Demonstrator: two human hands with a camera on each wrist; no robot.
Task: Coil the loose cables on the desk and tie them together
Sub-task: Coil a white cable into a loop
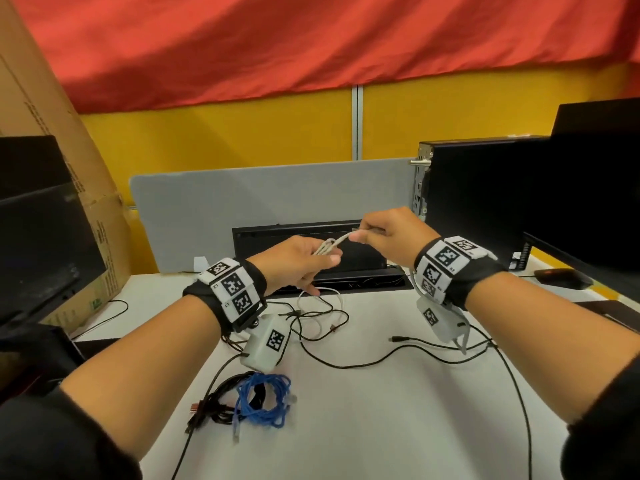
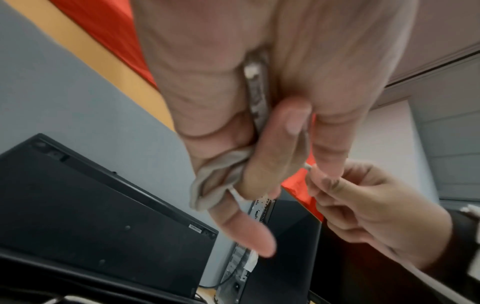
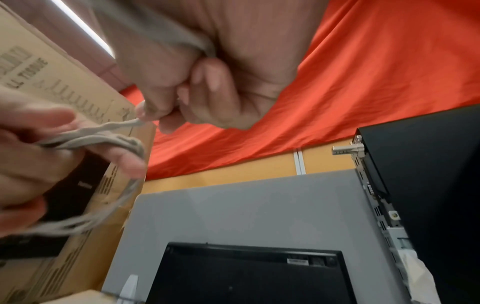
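My left hand (image 1: 304, 261) holds a small bundle of looped white cable (image 1: 327, 249) above the desk, thumb and fingers curled around the loops (image 2: 221, 189). My right hand (image 1: 377, 233) pinches a strand of the same white cable (image 3: 122, 124) and holds it taut toward the bundle. More white cable (image 1: 322, 306) hangs down onto the white desk (image 1: 381, 427). A coiled blue cable (image 1: 263, 400) lies beside a bunch of black cables (image 1: 218, 403) at the near left. A loose black cable (image 1: 398, 355) snakes across the middle.
A cardboard box (image 1: 69, 168) leans at the left behind a dark monitor (image 1: 38, 230). A black computer case (image 1: 485, 195) and another monitor (image 1: 595, 168) stand at the right. A grey divider panel (image 1: 242, 202) and a black cable tray (image 1: 301, 237) sit behind my hands.
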